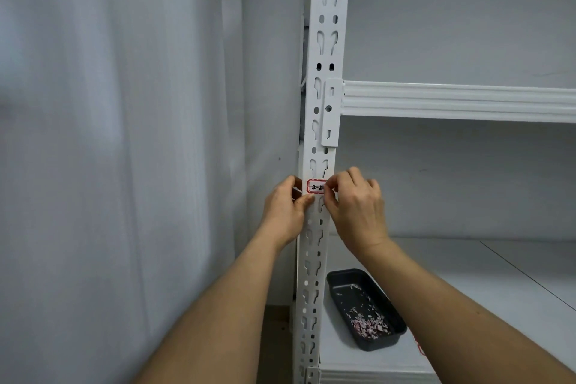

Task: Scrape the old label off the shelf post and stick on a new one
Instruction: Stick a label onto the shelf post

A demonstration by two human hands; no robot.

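Head view: nearest you, at about five o'clock, a dark tray (367, 309) is sitting on the lower shelf (467, 305), holding a heap of pinkish scrapings (371, 326); judging by that, the scraping step is looking finished. Further up, near the centre, your two hands are meeting at the white shelf post (318, 134). Your left hand (285, 212) is pinching the left end of a red-bordered label (315, 187), thumb and forefinger closed on it at the post's edge. Your right hand (355, 206) is pinching the right end, fingers curled over it. The label is lying across the post's face, level, just under a keyhole slot; whether it is already stuck down or only held against the metal is hard to tell from here.

So you are placing the new label. Next you are probably needing to square it, then press from the middle outward.

Beyond, at two o'clock, a shelf beam (461, 101) is hooking into the post. Nothing is blocking your reach; only the slots are breaking up the sticking surface.
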